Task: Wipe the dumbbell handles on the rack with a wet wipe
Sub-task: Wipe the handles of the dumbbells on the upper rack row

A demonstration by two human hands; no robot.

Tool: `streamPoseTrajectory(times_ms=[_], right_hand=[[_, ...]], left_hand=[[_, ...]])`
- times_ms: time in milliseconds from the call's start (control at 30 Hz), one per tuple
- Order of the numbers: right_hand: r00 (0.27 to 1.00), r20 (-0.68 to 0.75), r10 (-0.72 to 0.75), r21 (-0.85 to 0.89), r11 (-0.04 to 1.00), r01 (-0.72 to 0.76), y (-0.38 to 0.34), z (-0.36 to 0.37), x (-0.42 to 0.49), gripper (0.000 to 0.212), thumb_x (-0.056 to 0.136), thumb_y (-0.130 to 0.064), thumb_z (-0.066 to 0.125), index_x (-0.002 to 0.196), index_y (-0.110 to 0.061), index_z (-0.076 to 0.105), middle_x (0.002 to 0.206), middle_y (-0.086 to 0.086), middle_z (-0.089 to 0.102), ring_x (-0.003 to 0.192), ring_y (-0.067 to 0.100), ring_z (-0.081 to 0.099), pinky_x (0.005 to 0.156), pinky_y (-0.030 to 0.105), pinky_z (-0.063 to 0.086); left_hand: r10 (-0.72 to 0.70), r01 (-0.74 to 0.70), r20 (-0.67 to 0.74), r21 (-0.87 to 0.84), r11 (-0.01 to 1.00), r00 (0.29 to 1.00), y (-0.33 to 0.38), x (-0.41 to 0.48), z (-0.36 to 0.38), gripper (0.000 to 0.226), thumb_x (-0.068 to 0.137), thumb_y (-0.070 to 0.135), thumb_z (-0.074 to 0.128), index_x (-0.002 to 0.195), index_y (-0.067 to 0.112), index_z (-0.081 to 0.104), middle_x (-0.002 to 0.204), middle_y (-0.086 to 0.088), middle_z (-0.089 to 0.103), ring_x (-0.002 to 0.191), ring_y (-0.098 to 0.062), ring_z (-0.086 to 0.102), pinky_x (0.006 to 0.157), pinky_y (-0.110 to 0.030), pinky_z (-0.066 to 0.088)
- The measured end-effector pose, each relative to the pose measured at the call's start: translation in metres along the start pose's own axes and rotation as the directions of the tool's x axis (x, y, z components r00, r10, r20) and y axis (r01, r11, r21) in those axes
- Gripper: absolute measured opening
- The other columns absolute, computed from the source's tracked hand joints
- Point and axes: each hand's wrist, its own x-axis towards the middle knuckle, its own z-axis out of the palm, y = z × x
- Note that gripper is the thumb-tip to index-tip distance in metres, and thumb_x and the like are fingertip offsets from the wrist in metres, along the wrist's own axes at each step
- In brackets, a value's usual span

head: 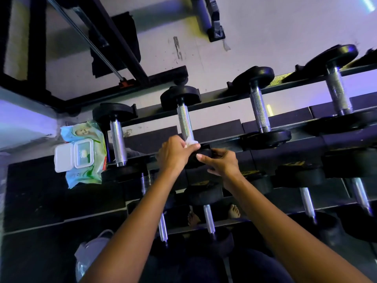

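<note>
Rack's top tier (214,100) holds four dumbbells (260,111); left hand (175,154) pinches wipe (191,142), right hand (222,162) grips one head (204,153).

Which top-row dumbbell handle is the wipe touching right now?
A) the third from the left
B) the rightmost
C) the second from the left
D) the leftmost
C: the left hand pinches the white wet wipe around the near end of the second handle from the left, while the right hand grips that dumbbell's near head.
</note>
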Motion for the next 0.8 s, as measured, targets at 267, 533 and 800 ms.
streamPoseTrajectory(times_ms=[267, 533, 800], right_hand=[[1.000, -0.009, 0.020, 0.002, 1.000, -0.020, 0.002, 0.002, 0.003, 0.029, 0.065, -0.020, 0.085, 0.085, -0.014, 0.065, 0.093, 0.007, 0.064, 0.086, 0.016, 0.059, 0.061, 0.028, 0.053], [0.999, -0.020, 0.039, 0.035, 0.999, -0.039, 0.004, 0.001, 0.005, 0.062, 0.064, -0.021, 0.085, 0.118, -0.003, 0.062, 0.116, 0.011, 0.063, 0.100, 0.020, 0.060, 0.059, 0.027, 0.053], [0.999, -0.007, 0.046, 0.027, 0.999, -0.046, 0.004, -0.001, 0.006, 0.063, 0.063, -0.021, 0.085, 0.119, -0.003, 0.062, 0.115, 0.011, 0.064, 0.104, 0.022, 0.062, 0.059, 0.026, 0.054]], left_hand=[[-0.084, 0.228, 0.306, -0.472, 0.852, 0.948, -0.033, 0.018, -0.008, 0.016, 0.079, 0.010, 0.071, 0.068, 0.015, 0.060, 0.066, 0.000, 0.059, 0.063, -0.010, 0.052, 0.060, -0.021, 0.039], [0.029, 0.237, 0.459, -0.509, 0.827, 0.888, -0.042, 0.029, -0.004, 0.014, 0.090, 0.006, 0.056, 0.083, 0.017, 0.060, 0.085, -0.006, 0.066, 0.084, -0.018, 0.058, 0.083, -0.030, 0.042], [0.038, 0.259, 0.515, -0.493, 0.831, 0.856, -0.041, 0.033, -0.005, 0.010, 0.087, 0.012, 0.062, 0.097, 0.013, 0.060, 0.100, -0.009, 0.067, 0.102, -0.023, 0.059, 0.094, -0.032, 0.042]])
